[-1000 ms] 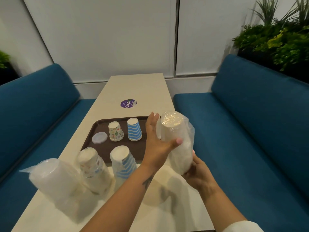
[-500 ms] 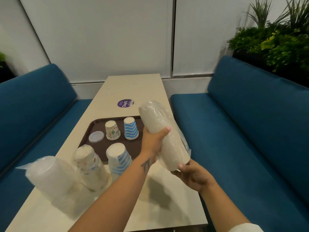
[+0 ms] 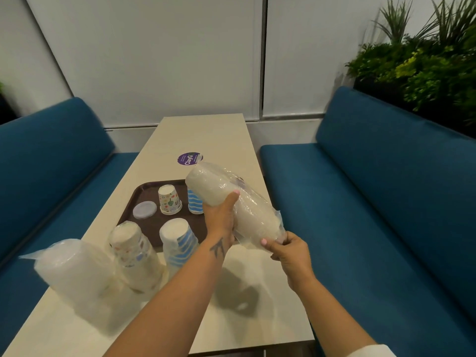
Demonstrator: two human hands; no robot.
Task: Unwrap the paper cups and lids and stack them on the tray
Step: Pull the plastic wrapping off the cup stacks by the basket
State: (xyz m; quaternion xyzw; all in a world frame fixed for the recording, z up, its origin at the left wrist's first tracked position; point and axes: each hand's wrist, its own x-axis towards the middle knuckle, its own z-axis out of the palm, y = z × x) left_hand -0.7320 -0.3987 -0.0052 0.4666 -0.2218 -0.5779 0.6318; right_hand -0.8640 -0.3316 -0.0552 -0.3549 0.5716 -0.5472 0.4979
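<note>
A plastic-wrapped sleeve of white lids (image 3: 231, 202) is held tilted above the table's right side. My left hand (image 3: 220, 219) grips its middle from the left, and my right hand (image 3: 288, 247) pinches the wrapper at its lower end. On the brown tray (image 3: 144, 191) stand a patterned cup (image 3: 169, 199), a blue-striped cup (image 3: 193, 202) and a flat lid (image 3: 144, 210). Near the tray's front edge stand a wrapped stack of patterned cups (image 3: 134, 256) and a wrapped stack of blue-striped cups (image 3: 179, 244). A larger wrapped sleeve (image 3: 74, 274) lies at the left.
The long cream table (image 3: 206, 135) carries a purple round sticker (image 3: 190, 158). Blue benches flank it on the left (image 3: 46, 161) and right (image 3: 373, 191). Green plants (image 3: 425, 60) stand behind the right bench. A white wall closes the far end.
The wrapped sleeve has tipped from near upright to a slant, top end toward the tray. My right hand has shifted from under it to pinching its lower end.
</note>
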